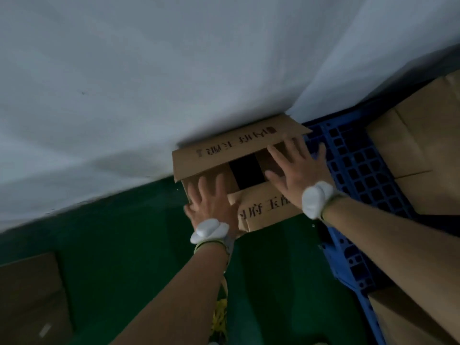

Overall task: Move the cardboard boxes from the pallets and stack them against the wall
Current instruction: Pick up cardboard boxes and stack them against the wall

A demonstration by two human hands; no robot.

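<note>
A brown cardboard box with dark printed characters sits on the green floor, its far side against the white wall. Its top flaps are loose, leaving a dark gap in the middle. My left hand lies flat on the near-left part of the top, fingers spread. My right hand presses flat on the right flap, fingers apart. Neither hand grips anything. Both wrists wear white bands.
A blue plastic pallet lies right of the box, carrying more cardboard boxes. Another box shows at the bottom right, and one at the bottom left. Green floor spreads between them.
</note>
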